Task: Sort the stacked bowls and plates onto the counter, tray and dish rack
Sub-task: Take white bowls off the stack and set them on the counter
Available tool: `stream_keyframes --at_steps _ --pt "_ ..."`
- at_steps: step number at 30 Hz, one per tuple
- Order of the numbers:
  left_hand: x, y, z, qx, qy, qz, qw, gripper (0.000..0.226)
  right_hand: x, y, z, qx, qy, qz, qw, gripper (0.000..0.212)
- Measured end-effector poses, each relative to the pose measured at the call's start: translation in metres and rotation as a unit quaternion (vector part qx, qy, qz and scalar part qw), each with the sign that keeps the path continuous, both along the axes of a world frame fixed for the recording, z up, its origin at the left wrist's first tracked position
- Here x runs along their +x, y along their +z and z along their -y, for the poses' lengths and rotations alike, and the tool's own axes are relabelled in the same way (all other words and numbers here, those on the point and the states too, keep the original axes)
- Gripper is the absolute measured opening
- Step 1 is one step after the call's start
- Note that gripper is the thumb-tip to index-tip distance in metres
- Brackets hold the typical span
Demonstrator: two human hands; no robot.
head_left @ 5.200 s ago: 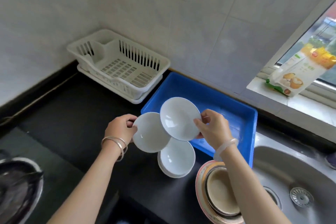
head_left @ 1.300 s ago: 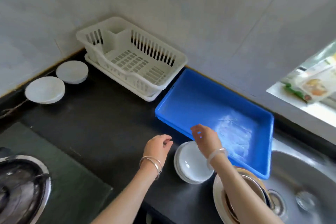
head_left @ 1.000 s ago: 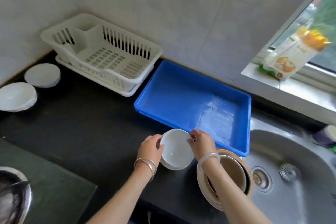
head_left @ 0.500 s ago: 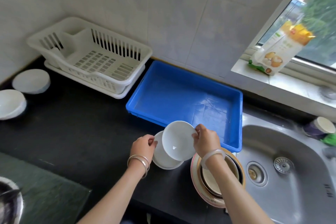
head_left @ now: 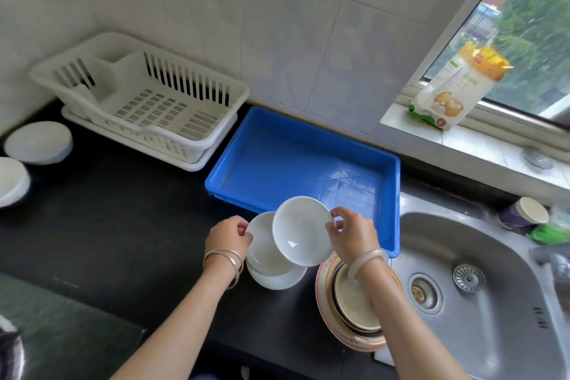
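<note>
Over the black counter (head_left: 101,225), two glazed, likely slippery and breakable bowls are being pinched by their rims: one (head_left: 300,230) by the right hand (head_left: 351,233), one (head_left: 262,251) by the left hand (head_left: 226,233).

black counter (head_left: 123,225) carries dish rack (head_left: 148,102), blue tray (head_left: 296,160), white bowls (head_left: 38,142).

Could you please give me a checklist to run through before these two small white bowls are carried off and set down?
1. Right hand pinches the rim of the upper small white bowl: ok.
2. Left hand holds the second small white bowl: ok.
3. Both bowls lifted free of the remaining white stack: cannot tell.
4. Blue plastic tray has room: ok.
5. White slotted dish rack has room: ok.
6. Black counter is bare beside the two white bowls placed at far left: ok.
</note>
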State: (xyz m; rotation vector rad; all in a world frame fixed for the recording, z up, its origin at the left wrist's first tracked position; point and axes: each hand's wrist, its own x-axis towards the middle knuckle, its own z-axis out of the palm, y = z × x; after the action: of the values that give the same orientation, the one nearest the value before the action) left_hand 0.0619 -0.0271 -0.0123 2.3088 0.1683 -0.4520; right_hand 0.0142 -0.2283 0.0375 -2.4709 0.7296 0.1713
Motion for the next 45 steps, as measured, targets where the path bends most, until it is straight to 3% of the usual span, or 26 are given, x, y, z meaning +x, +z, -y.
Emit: stream_keyframes --at_steps 8,16,24,30,35,45 --pt "0.034 0.028 -0.07 -0.026 0.088 0.031 0.995 0.014 0.034 0.016 -0.031 0.08 0.033 0.056 0.995 0.009" --pt "0.038 0.008 -0.166 -0.055 0.24 0.021 0.969 0.017 0.094 -0.006 -0.102 0.142 0.081 0.022 0.986 0.014" --pt "0.045 -0.02 -0.246 -0.077 0.399 0.028 0.913 0.022 0.153 -0.044 -0.2 0.185 0.126 -0.016 0.974 0.014" --pt "0.058 -0.038 -0.286 -0.106 0.491 0.021 0.865 0.022 0.195 -0.073 -0.259 0.207 0.118 -0.042 0.97 0.026" --pt "0.069 -0.046 -0.306 -0.123 0.538 0.02 0.833 0.023 0.22 -0.088 -0.292 0.194 0.133 -0.045 0.971 0.01" --pt "0.079 -0.059 -0.319 -0.157 0.574 0.019 0.803 0.023 0.245 -0.107 -0.32 0.188 0.113 -0.047 0.974 0.018"
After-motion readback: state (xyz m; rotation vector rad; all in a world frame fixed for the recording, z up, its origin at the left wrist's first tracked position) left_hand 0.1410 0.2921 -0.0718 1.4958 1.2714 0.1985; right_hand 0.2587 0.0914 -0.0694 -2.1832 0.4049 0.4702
